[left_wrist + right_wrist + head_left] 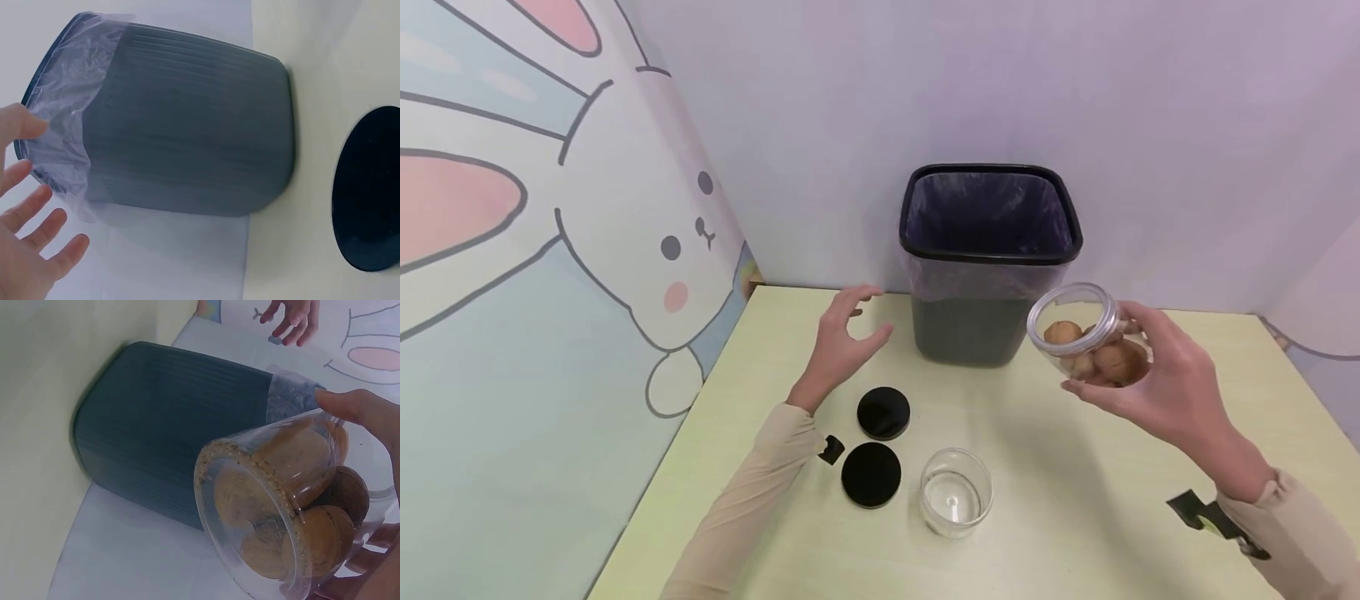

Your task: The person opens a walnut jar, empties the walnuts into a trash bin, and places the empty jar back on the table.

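My right hand (1176,379) grips a clear jar (1072,318) in the air, to the right of the trash bin. Several walnuts (1120,360) lie inside it, and its lidless mouth tilts toward the left. In the right wrist view, brown crumbs (240,452) line the bottom edge of the jar. My left hand (842,337) hovers to the left of the bin, holding nothing, thumb and fingers apart. The dark grey trash bin (962,329) stands by the wall with a translucent bag (72,94) folded over its rim.
Two round black lids (883,413) lie on the pale table (1037,533) below the left hand. Beside them stands a second clear jar (955,492), without a lid. The wall (805,150) rises behind the bin, and a rabbit mural (617,192) covers the left side.
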A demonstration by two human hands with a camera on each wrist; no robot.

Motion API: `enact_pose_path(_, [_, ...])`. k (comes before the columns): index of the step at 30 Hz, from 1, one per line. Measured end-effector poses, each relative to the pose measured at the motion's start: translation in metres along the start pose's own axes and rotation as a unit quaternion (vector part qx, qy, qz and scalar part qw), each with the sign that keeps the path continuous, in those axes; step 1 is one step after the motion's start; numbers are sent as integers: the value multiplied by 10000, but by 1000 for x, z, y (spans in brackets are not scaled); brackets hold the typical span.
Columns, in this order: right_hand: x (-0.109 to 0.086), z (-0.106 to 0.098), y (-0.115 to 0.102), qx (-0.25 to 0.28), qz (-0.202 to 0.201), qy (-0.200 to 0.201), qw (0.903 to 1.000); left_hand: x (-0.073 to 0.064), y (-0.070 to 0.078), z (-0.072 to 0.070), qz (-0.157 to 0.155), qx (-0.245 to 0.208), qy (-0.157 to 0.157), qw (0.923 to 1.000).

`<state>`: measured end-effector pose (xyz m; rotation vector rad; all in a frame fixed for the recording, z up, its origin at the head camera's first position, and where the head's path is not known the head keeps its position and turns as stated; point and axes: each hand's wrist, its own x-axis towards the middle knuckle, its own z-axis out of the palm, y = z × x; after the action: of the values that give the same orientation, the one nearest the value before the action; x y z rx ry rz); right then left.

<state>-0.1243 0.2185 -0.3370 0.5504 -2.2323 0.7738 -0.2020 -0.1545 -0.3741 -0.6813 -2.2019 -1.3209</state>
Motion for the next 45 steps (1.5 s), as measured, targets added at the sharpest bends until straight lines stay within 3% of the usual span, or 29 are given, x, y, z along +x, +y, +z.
enact_pose_path(15, [24,-19,11,-311,-197,114,9993,31,20,11,587,-17,247,9980])
enact_pose_path(21, [39,-24,16,-477,-369,117,9981,45,26,11,999,84,317,9945])
enact_pose_path(33, [63,-38,13,-796,-426,-264,9956,71,37,15,1579,168,378,9866])
enact_pose_path(45, [80,-45,16,-1070,-499,-408,9922,86,35,25,1478,440,307,9876])
